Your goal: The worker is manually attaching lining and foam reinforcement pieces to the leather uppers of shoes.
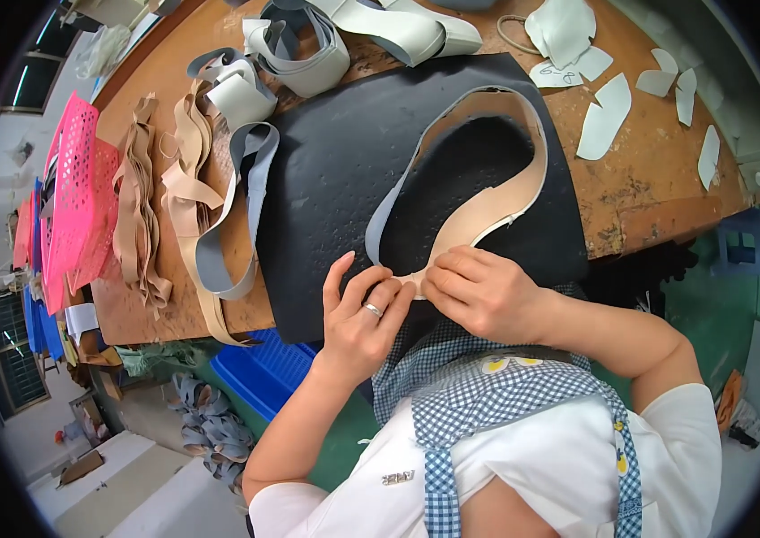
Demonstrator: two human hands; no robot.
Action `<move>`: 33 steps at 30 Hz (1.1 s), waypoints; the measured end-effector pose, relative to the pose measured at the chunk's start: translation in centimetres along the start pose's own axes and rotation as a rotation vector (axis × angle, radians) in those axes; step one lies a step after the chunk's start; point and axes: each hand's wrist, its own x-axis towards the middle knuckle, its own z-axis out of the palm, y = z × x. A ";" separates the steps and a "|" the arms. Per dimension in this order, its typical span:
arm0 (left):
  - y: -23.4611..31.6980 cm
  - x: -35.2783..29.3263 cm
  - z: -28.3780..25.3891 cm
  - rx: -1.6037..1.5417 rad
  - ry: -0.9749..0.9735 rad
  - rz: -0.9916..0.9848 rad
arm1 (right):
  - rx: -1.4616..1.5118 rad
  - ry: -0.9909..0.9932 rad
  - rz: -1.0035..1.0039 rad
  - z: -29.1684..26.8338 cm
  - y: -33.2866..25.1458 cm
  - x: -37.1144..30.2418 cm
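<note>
A curved beige-and-grey strip piece (496, 193) forms a loop on a black rubber mat (335, 161). Both hands pinch its near end at the mat's front edge. My left hand (364, 314), with a ring on one finger, presses the end from the left. My right hand (479, 291) grips the same end from the right, fingertips on the beige side. The loop's far part arches away toward the bench's middle.
On the wooden bench (649, 179) lie piles of beige strips (142, 206), grey-beige strips (237, 197), rolled grey pieces (304, 49) and several white cut shapes (604, 117). A pink perforated basket (75, 197) stands at the left edge. A blue crate (263, 368) sits below.
</note>
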 end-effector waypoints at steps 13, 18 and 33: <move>-0.8 -1.0 0.3 -0.119 0.056 0.025 | 0.226 0.183 0.419 0.4 0.5 1.3; -0.9 -1.2 0.3 -0.101 0.055 0.020 | 0.143 0.148 0.393 0.4 -0.2 0.8; -1.2 -2.0 0.0 -0.084 0.020 0.023 | -0.148 0.051 0.144 1.3 -1.4 -0.6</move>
